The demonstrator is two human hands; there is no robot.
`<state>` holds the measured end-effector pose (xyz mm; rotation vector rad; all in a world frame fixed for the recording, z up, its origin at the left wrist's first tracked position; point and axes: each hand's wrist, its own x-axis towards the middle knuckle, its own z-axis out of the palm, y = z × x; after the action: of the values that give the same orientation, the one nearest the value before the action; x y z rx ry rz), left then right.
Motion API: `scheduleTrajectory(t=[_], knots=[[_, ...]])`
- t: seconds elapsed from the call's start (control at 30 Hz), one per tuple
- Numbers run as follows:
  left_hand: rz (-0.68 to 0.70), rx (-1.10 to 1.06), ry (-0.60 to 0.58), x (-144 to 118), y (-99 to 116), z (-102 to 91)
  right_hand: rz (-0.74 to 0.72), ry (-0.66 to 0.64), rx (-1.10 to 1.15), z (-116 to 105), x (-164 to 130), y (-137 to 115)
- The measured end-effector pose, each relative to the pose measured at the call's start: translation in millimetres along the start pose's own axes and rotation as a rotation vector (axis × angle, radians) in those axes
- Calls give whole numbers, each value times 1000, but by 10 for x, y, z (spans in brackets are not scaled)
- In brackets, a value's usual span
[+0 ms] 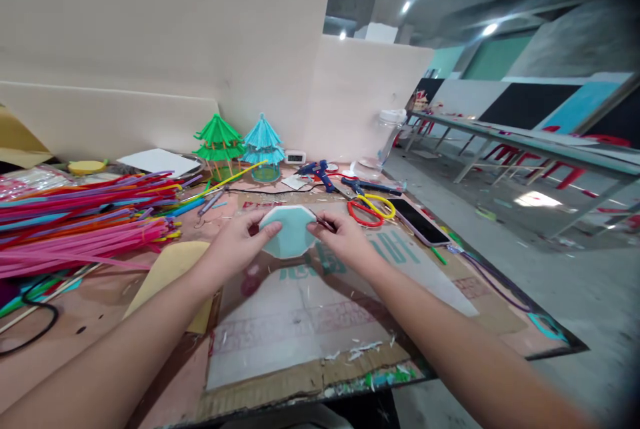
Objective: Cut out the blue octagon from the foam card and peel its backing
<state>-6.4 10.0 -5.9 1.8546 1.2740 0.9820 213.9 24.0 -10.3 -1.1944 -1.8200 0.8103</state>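
Note:
A pale blue, eight-sided piece point(290, 232) with a white edge is held up above the work mat, its flat face toward me. My left hand point(253, 237) pinches its left side, thumb on the face. On the opposite side my right hand point(337, 237) has its thumb against the edge, fingers curled behind. A thin dark item point(324, 222) shows between the right fingers; its kind is unclear. Below lies a translucent plastic sheet point(300, 309) over cardboard. Beyond my hands stand a green pavilion model point(219, 145) and a blue one point(263, 142).
Bundled pipe cleaners point(85, 222) cover the left side, near a tan paper piece point(170, 272). Scissors point(370, 209), a glue gun point(320, 172) and a phone point(420, 221) lie to the right. A clear jar point(387, 139) stands behind, by white boards point(370, 89).

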Motion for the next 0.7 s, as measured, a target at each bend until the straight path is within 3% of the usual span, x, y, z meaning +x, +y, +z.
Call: scheduleTrajectory(t=[0.13,0.27,0.4,0.7], knots=[[-3,0,25,-13,21,-12,-4,-35,-16,19,-13,31],[91,114,114,-15,41,-5,-140,30,-74,-21,-27,18],[101,160,133,-8,42,-2,-290,129,-189,-83,-32,29],[217,382,134,-47,9,4,-471,144,-488,-127,-55,0]])
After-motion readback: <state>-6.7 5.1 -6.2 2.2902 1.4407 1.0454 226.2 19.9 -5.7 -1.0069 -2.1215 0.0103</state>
